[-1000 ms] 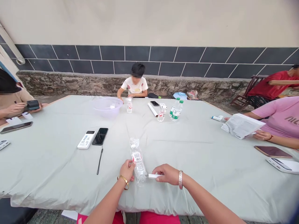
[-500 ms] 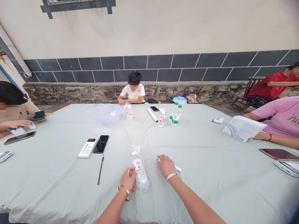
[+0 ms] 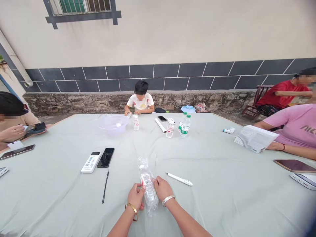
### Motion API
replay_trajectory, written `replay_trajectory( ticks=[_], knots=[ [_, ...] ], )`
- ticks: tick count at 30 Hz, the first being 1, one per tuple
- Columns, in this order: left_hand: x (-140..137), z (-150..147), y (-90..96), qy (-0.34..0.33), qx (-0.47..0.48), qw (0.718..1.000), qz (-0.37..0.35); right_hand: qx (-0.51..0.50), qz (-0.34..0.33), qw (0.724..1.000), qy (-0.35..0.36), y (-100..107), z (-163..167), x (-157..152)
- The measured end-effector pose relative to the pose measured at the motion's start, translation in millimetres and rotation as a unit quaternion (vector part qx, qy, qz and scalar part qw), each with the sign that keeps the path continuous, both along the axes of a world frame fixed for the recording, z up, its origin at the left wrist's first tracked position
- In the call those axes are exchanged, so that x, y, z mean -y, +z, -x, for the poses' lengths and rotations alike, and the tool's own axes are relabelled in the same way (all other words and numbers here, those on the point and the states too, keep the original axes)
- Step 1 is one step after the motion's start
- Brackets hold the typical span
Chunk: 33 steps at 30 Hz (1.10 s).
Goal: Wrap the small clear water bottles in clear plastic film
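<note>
A clear water bottle [image 3: 148, 185] with a white cap and a red-and-white label lies on the cloth-covered table, its cap pointing away from me. Loose transparent plastic wrap [image 3: 152, 205] surrounds it and sticks out past both ends. My left hand [image 3: 136, 196] grips its left side, thumb by the label and fingers curled. On the other side my right hand [image 3: 163, 188] is closed at the wrap, with its fingertips partly hidden. A white pen [image 3: 179, 179] lies just right of my right hand, touched by neither hand.
A white power bank [image 3: 91, 162] and a black phone [image 3: 106, 157] with a strap lie to the left. Farther back are a purple basin [image 3: 113, 126], several bottles [image 3: 185, 126] and a paper roll [image 3: 160, 125]. People sit on the left, right and far sides.
My right hand has let go of the pen, leaving it on the table, and moved left to the wrapped bottle. My left hand stays at the bottle. The view has tilted slightly upward.
</note>
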<state>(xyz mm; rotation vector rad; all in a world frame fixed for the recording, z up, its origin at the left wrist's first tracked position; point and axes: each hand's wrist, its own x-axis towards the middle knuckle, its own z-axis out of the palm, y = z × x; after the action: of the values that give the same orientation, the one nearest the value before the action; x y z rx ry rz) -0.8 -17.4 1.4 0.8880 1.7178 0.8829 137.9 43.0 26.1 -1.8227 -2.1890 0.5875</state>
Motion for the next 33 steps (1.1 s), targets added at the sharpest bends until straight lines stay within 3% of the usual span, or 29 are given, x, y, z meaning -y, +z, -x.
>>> replay_trajectory(
  ticks=[7, 15, 21, 33],
  knots=[
    [1.0, 0.3, -0.1, -0.005, -0.004, 1.0, 0.003, 0.016, 0.043, 0.999, -0.025, -5.5, -24.8, -7.9],
    [-0.4, -0.1, -4.5, -0.003, -0.009, 1.0, -0.009, -0.114, 0.089, 0.989, -0.034, 6.8, -19.8, 5.9],
    [0.2, 0.7, -3.3, -0.001, 0.002, 1.0, -0.01, -0.093, 0.055, 0.994, 0.007, 2.5, -15.9, 19.0],
    [0.8, 1.6, -3.9, -0.003, -0.004, 1.0, -0.001, -0.019, 0.045, 0.999, -0.002, -11.9, -33.7, 21.8]
  ],
)
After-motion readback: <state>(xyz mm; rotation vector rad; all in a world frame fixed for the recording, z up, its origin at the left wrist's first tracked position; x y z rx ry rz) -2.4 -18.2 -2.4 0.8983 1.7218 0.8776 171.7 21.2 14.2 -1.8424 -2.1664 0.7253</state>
